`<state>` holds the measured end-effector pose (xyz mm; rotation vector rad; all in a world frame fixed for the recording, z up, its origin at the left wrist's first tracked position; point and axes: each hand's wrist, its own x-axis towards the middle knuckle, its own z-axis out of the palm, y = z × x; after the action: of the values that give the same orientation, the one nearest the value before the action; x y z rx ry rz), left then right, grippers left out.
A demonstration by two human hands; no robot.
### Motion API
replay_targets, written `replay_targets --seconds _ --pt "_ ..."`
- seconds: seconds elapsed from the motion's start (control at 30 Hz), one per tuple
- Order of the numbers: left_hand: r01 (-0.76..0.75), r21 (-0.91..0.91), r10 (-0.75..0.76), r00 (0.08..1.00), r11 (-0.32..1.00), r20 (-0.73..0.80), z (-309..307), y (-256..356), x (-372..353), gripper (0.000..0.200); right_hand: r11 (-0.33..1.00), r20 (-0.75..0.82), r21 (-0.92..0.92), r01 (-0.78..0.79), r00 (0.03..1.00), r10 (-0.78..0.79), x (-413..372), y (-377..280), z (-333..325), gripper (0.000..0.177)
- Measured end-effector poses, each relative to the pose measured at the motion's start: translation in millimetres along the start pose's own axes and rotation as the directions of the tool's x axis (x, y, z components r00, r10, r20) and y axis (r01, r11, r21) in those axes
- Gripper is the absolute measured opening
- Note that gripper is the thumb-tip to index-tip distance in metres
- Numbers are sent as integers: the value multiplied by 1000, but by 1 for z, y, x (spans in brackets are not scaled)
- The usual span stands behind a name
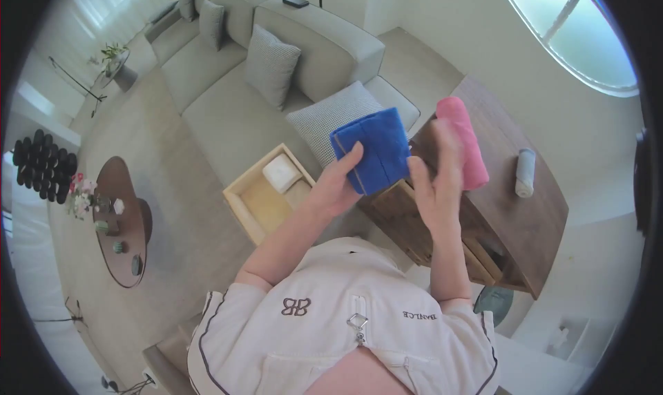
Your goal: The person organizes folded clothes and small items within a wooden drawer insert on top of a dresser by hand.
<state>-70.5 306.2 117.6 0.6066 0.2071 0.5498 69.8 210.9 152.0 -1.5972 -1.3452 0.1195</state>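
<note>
Blue cloth (371, 150), folded into a rough square, is held up in the air in the head view, over the left edge of the dark wooden worktop (532, 222). The left hand (337, 182) is clamped on its lower left corner, thumb on the near face. The right hand (436, 181) stands just beside the cloth's right edge, its fingers spread apart and gripping nothing. Behind those fingers a pink rolled towel (464, 141) lies near the worktop's far left corner; whether the fingertips touch it cannot be told. A pale rolled towel (525, 172) lies farther right on the worktop, well apart from the pink one. Left of the hands, a light wooden tray (243, 200) holds a white folded cloth (282, 172), next to the grey sofa (228, 84).
</note>
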Motion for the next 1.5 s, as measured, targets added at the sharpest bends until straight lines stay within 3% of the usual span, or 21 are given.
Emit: replay_targets --seconds 0.1,0.2,0.3,0.4,0.5,0.53,0.57,0.6,0.67,0.7,0.8,0.9,1.0,1.07,1.1,1.17,1.2,1.27,1.3,1.37,1.5 --pt "-31 -53 18 973 998 -228 -7 -2 -1 69 931 29 -216 293 956 -293 5 -13 21 54" --pt "-248 -53 248 969 967 -15 8 -14 -12 51 849 146 -262 458 889 -434 -4 -24 48 60" --pt "-91 -178 87 996 980 -31 3 -6 -6 55 954 181 3 301 938 -296 -2 -17 53 66" --pt "-112 132 141 961 985 -237 -11 0 -18 67 957 -42 226 179 984 -174 -2 -20 45 53" --pt "-52 641 293 915 766 -276 5 13 -32 62 908 -84 417 -36 993 78 -8 -12 44 38" --pt "-208 803 440 895 559 -75 0 12 -26 60 784 63 593 -182 982 181 -10 -12 47 42" --pt "-350 887 527 837 302 151 -6 11 -22 59 610 225 720 -332 942 247 -11 -12 50 51" --pt "-411 897 542 797 164 266 -12 9 -20 58 507 309 760 -406 913 268 -13 -12 54 58" --pt "-341 923 511 770 -176 382 -23 2 -17 71 397 446 758 -517 856 262 -15 -7 61 61" --pt "-323 911 494 767 -256 411 -26 0 -16 74 369 476 754 -544 839 263 -15 -5 63 62" --pt "-314 916 359 848 -250 389 -30 5 -22 82 204 488 758 -619 747 451 -14 2 69 23" --pt "-271 945 360 913 181 193 -27 28 -33 86 35 516 789 -614 691 506 -16 18 75 10" --pt "-461 886 724 629 54 283 -17 46 -40 72 64 495 792 -607 700 514 -18 19 78 16" --pt "-427 854 611 603 -297 514 -26 44 -33 63 70 529 775 -628 705 472 -16 5 81 11" --pt "-410 828 570 600 -382 561 -32 40 -30 62 69 542 768 -637 704 459 -15 0 82 12" --pt "-330 915 525 834 232 167 -46 29 -23 59 280 405 784 -553 799 444 -14 -7 85 14" --pt "-281 885 475 877 372 79 -51 27 -23 59 329 370 786 -523 825 428 -12 -11 87 17" --pt "-302 781 516 856 547 -31 -54 27 -22 60 650 209 620 -438 892 402 -4 -15 84 14" --pt "-304 745 520 851 594 -67 -56 22 -21 61 718 175 556 -419 903 391 -4 -18 83 14" --pt "-262 231 308 932 937 -193 -62 8 -21 60 818 311 480 -316 934 178 -10 -26 87 29" --pt "-128 -337 91 988 933 -126 -63 13 -18 70 894 283 441 -82 958 -52 -12 -36 95 40"
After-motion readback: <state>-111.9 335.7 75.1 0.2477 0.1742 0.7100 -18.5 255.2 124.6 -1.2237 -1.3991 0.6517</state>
